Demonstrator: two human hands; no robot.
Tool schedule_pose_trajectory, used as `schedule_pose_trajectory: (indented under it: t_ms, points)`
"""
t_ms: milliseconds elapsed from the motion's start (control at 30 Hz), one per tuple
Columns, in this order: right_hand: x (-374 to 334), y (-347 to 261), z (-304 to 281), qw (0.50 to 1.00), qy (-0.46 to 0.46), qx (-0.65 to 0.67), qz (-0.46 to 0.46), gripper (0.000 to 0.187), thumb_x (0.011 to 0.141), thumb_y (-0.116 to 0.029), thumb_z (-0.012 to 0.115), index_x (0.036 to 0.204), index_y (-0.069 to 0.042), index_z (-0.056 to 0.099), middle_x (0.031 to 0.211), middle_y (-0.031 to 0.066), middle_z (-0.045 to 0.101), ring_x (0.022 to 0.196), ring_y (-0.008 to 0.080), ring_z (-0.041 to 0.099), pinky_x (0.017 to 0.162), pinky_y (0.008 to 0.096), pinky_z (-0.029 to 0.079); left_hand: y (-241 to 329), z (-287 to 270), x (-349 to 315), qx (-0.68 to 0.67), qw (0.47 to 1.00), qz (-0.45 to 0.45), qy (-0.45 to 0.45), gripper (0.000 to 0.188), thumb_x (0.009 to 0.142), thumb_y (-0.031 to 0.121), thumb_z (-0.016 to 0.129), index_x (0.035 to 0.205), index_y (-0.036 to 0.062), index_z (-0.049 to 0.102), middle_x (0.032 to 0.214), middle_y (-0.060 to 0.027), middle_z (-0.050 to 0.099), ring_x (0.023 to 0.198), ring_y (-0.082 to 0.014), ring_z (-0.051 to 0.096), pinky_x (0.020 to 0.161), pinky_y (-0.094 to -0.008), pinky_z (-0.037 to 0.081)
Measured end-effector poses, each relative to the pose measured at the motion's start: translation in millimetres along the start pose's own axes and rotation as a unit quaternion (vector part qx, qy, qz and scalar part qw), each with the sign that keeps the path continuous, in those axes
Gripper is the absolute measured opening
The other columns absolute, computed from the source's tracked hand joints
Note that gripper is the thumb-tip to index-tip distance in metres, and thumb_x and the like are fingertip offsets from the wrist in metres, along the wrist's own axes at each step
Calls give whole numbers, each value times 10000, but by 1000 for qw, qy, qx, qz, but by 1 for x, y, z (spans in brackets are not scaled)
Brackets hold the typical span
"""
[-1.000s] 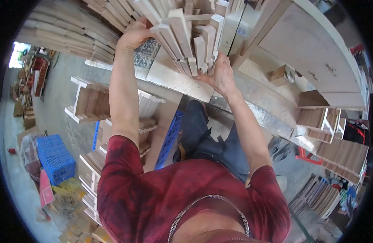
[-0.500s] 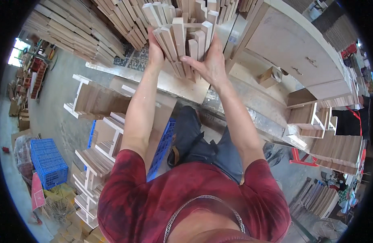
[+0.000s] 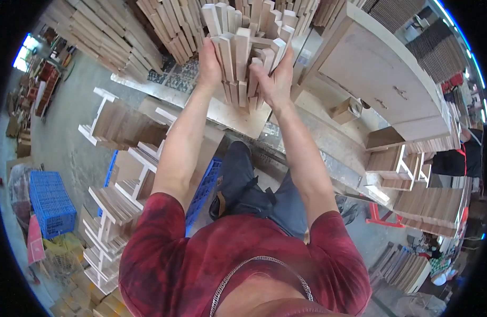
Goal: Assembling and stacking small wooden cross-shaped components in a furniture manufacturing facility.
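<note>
The floor is gray and patchy. Far off on the left, a small opening shines very bright, perhaps a window. Thin white-blue lights glow at the upper right. A long, scuffed worktable crosses the room, with a red metal stand near its right end.

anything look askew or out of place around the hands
Yes, mildly: among the wooden sticks between the left hand and right hand, one piece lies crosswise while its neighbours stand on end, and their tops are uneven.
</note>
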State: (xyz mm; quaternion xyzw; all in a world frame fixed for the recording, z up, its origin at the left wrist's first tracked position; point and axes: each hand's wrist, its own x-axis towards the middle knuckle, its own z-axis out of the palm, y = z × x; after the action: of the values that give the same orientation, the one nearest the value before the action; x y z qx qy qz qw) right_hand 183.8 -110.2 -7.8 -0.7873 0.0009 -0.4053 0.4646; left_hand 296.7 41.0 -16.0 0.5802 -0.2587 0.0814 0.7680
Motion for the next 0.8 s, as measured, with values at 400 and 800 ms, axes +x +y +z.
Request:
schedule_pose_trajectory:
  t_ms: [400,800]
  points:
    - [-13,25,19,991,-3,132,19,790,870,-525,655,1411,8,434,1150,103,588,1049,232,575,916,358,475,-6,-11,7,-166,961,-215,-51,917,986,757,219,1305,1,630,1311,-86,643,1186,-213,570,1085,-328,372]
    - [-22,52,26,979,29,196,43,971,891,-712,539,1460,52,352,1426,147,469,1329,263,449,1110,400,352,-91,-17,8,-126,938,-318,-59,840,1000,717,311,1309,1,624,1255,-92,663,1120,-171,601,1023,-296,429]
